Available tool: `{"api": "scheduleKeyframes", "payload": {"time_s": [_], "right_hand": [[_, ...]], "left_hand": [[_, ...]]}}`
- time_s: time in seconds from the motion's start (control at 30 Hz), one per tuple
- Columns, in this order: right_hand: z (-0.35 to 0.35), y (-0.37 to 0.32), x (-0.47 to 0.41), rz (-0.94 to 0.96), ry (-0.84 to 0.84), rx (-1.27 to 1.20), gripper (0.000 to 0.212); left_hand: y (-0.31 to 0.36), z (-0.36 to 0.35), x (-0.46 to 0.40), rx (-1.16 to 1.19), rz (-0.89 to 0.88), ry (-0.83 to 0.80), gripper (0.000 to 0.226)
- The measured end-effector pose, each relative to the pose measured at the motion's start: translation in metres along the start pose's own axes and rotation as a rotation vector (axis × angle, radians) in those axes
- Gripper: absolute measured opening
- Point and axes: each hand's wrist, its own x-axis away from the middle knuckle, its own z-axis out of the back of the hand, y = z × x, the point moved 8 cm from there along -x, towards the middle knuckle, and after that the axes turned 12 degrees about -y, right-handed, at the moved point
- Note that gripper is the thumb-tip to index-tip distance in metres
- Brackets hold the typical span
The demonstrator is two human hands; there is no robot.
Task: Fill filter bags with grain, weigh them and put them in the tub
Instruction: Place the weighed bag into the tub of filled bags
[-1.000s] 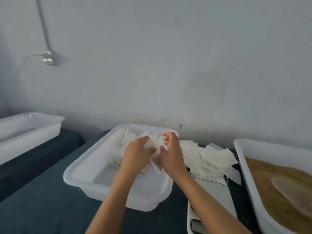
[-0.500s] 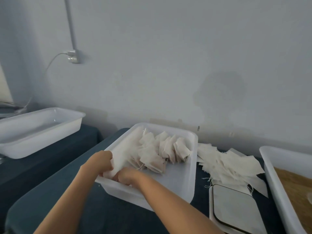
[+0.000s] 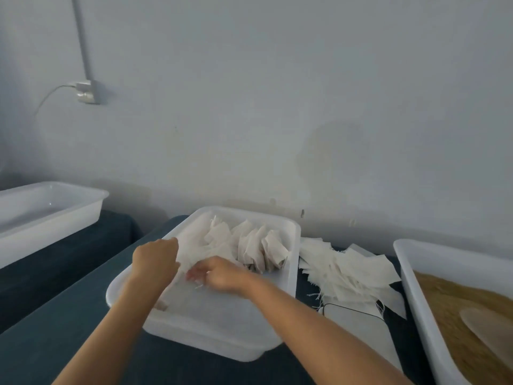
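Note:
A white tub point(image 3: 294, 262) stands in front of me on the dark table. Several filled filter bags point(image 3: 261, 248) lean in a row at its far end. My left hand point(image 3: 154, 259) is at the tub's left side with its fingers curled on white filter material point(image 3: 194, 245) lying along the left wall. My right hand point(image 3: 222, 275) is inside the tub just beside it, fingers curled on the same blurred white material. A heap of empty filter bags point(image 3: 344, 270) lies right of the tub. A white scale point(image 3: 358, 326) sits below that heap. Grain point(image 3: 455, 309) fills a white tub at the right edge.
A pale scoop point(image 3: 488, 326) lies on the grain in the right-hand white tub point(image 3: 410, 276). Another white tub point(image 3: 52, 207) stands on a separate dark table at the left. A grey wall with a socket point(image 3: 88, 93) and cable runs behind everything.
Both hands left the row of filled bags at the tub's far end and came to the near left part of the tub. The view swung left, then partly back.

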Motion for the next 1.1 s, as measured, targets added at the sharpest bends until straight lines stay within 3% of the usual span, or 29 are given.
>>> {"api": "scheduleKeyframes", "payload": {"time_s": [0.17,0.3,0.37,0.47,0.53,0.73,0.87,1.03,1.1], "right_hand": [[0.118,0.062,0.090,-0.023,0.493,-0.021,0.031],[0.173,0.149,0.162,-0.353,0.835,0.184,0.020],[0.180,0.190,0.182,-0.583,0.839,0.253,0.020],[0.169,0.235,0.191,-0.808,0.702,0.185,0.060],[0.160,0.251,0.190,-0.838,0.691,0.067,0.071],[0.162,0.256,0.189,-0.893,0.676,0.187,0.034],[0.172,0.239,0.196,-0.891,0.662,0.382,0.027],[0.211,0.189,0.239,-0.714,0.850,0.485,0.010],[0.229,0.176,0.272,-0.627,0.937,0.395,0.023]], "left_hand": [[0.052,0.020,-0.002,0.126,-0.105,0.085,0.020],[0.085,0.021,-0.003,0.171,-0.145,0.101,0.020],[0.097,0.018,-0.004,0.174,-0.155,0.099,0.018],[0.106,0.010,-0.006,0.164,-0.169,0.069,0.018],[0.105,0.007,-0.008,0.167,-0.163,0.058,0.018],[0.108,0.007,-0.005,0.176,-0.162,0.071,0.006],[0.115,0.025,0.008,0.214,-0.183,0.141,0.008],[0.161,0.069,0.041,0.658,-0.373,0.228,0.009],[0.200,0.084,0.058,0.855,-0.520,0.169,0.002]]}}
